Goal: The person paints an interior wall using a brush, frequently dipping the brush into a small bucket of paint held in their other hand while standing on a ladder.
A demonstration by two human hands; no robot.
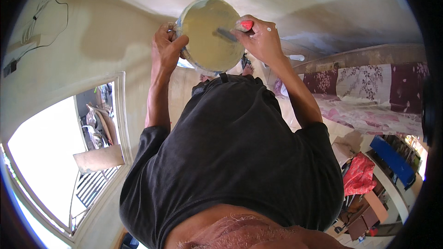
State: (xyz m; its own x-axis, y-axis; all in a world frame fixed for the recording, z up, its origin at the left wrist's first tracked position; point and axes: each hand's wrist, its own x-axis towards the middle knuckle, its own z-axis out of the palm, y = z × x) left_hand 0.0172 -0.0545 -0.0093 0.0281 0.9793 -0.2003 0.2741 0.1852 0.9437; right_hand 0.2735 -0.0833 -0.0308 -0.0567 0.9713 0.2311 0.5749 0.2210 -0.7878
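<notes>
A round tub of cream-yellow paint (198, 41) is held up in front of my chest, close to the wall. My left hand (167, 48) grips the tub's left rim, thumb on the near side and fingers wrapped behind. At the opposite rim, my right hand (262, 40) is closed on a paintbrush (247, 25) with a red handle end. The brush's dark, flat working end points left over the paint, low in the tub; whether it dips into the paint is hard to tell. Smears mark the tub's rim, and a pale spot sits on my right hand.
A cream wall (101, 32) rises ahead and to the left, with a black cable (68, 18) hanging on it. An open window (121, 124) is at lower left. On the right stand a bed with a purple floral cover (364, 83) and a red cloth (360, 175).
</notes>
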